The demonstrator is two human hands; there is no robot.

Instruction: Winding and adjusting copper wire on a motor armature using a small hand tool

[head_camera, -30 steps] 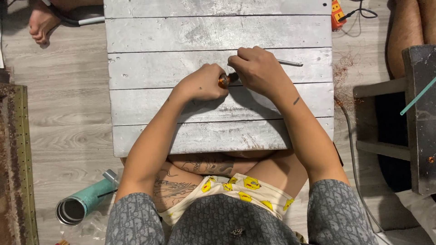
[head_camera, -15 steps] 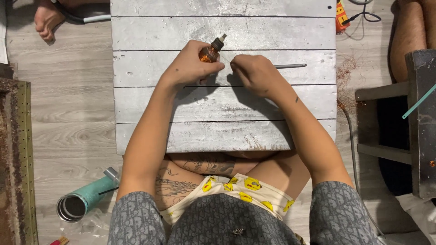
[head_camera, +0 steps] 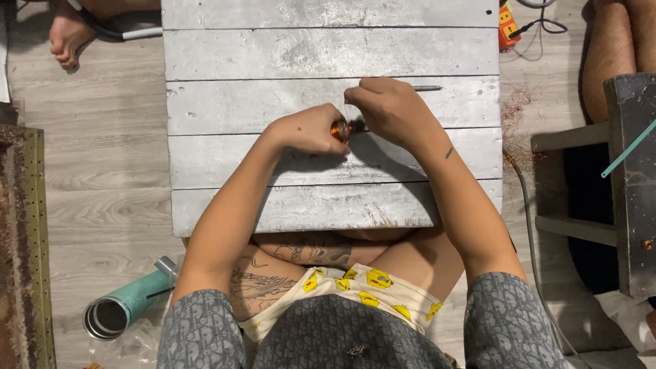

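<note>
Worktop (head_camera: 273, 48) of grey weathered planks lay across the person's lap, most of its boards bare. Pale wood floor (head_camera: 102, 171) around it; a teal metal cylinder (head_camera: 126, 307) lay on the floor off the worktop's near left corner, a dark stool (head_camera: 615, 191) stood off the right edge, and loose coppery shavings (head_camera: 523, 109) were scattered by that edge. Another person's bare foot (head_camera: 68, 34) showed beyond the far left corner.

Both hands met near the worktop's middle, on the third plank from the far edge. Left hand (head_camera: 307, 130), fingers curled tight on a small amber-orange piece (head_camera: 339, 129) (a spool or small handle, too covered to tell). Right hand (head_camera: 389, 109), fingers pinched together at the dark end of that same piece, touching it; a thin grey metal rod (head_camera: 427, 88) stuck out from behind this hand toward the right edge.

Progress, judged: work on the small piece looked midway, both hands engaged, nothing finished set aside on the planks, so how much was left could not be read.
</note>
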